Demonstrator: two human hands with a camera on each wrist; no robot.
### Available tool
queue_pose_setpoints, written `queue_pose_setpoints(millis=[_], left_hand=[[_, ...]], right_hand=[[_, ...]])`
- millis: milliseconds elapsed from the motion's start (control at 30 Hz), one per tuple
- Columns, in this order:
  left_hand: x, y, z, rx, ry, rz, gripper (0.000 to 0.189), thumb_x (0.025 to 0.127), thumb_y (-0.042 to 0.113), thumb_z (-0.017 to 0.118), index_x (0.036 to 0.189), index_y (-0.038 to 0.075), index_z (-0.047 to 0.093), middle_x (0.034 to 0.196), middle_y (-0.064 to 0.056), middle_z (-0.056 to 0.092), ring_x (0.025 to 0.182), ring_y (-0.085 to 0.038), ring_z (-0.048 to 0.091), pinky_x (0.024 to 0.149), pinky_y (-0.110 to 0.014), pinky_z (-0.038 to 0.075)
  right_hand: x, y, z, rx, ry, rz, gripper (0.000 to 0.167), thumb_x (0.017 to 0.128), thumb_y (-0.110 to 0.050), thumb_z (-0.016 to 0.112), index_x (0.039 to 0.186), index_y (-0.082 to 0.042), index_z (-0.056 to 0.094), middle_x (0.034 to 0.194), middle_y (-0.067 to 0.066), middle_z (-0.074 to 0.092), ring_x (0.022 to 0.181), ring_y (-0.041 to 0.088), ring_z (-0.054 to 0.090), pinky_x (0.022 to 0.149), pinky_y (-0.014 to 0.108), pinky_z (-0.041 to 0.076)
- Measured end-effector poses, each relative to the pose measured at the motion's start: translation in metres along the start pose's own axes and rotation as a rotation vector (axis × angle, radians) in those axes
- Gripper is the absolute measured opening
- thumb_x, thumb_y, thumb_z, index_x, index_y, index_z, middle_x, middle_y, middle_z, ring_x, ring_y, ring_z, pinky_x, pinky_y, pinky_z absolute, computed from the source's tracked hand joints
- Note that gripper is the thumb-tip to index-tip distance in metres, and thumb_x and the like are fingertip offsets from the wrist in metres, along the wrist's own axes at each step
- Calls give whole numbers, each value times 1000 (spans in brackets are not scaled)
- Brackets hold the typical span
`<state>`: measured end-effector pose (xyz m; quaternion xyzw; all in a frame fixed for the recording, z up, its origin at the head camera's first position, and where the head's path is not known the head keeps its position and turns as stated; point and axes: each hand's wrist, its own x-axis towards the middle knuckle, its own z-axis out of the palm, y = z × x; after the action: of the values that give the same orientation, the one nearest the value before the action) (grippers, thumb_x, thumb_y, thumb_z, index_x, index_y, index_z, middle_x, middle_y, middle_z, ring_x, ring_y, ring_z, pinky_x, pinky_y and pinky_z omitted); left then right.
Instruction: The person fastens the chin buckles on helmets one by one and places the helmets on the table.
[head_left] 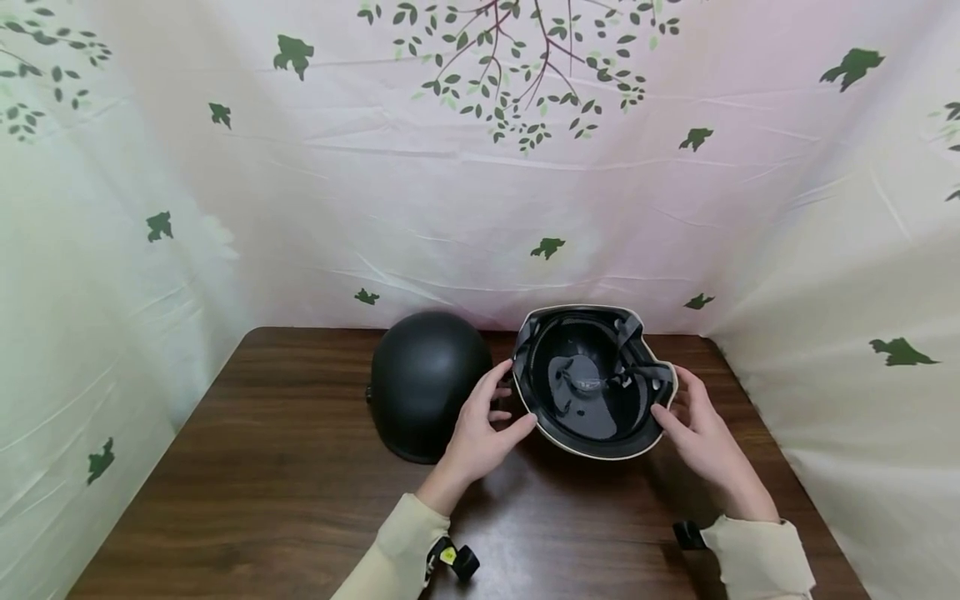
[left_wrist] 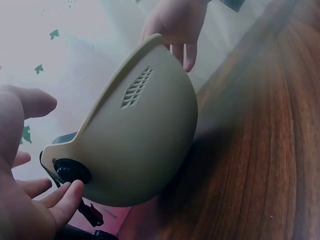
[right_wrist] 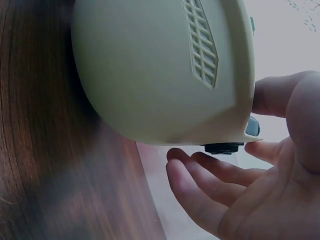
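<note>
A tan helmet [left_wrist: 145, 130] is tipped with its opening toward the head camera, showing the black padded inside [head_left: 585, 383] and straps. Its rounded shell is low at the brown table. My right hand [head_left: 708, 442] holds its right edge, thumb over the rim and fingers outside, beside a black side knob [right_wrist: 222, 148]. On the left edge, my left hand [head_left: 480, 433] has loosely spread fingers by the other side knob [left_wrist: 72, 171]; its thumb stands apart from the rim in the left wrist view. A black helmet [head_left: 427, 383] sits dome up just left of the left hand.
The dark wood table [head_left: 247, 467] ends at the back against a white cloth [head_left: 450, 208] printed with leaves and green birds. The cloth also hangs along both sides. A black strap end with a buckle [left_wrist: 92, 215] dangles below the tan helmet's left knob.
</note>
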<state>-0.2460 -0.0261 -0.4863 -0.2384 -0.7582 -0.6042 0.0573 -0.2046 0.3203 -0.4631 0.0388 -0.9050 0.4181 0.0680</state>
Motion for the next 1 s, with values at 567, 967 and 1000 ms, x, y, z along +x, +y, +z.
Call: queue_pose_setpoints(millis=[567,967,1000], left_hand=[[28,-17,13,-48,-1,-51,89,99,42,78,172,18,32,173,-16,40,145,-42,58,110,-56,58],[37,-11,17,-71,93,-9,85,99,37,79,170,21,36,169,-15,50,153,-39,52,121,-64,46],[38,-11,17,-58,107,2,85,98,37,80,170,22,37,168,-13,51,154,-36,52,122,-61,47]], right_hand=[[3,-12,-5,-91,222,-124,65,106,-13,69,164,-4,40,146,34,61,122,49,69,87,-4,41],[25,-54,12,-155,487,-437,43,94,5,74,137,-2,70,123,20,73,107,13,65,97,-1,39],[27,-57,13,-156,473,-452,42,94,5,74,135,-2,71,123,20,73,106,18,66,96,-1,39]])
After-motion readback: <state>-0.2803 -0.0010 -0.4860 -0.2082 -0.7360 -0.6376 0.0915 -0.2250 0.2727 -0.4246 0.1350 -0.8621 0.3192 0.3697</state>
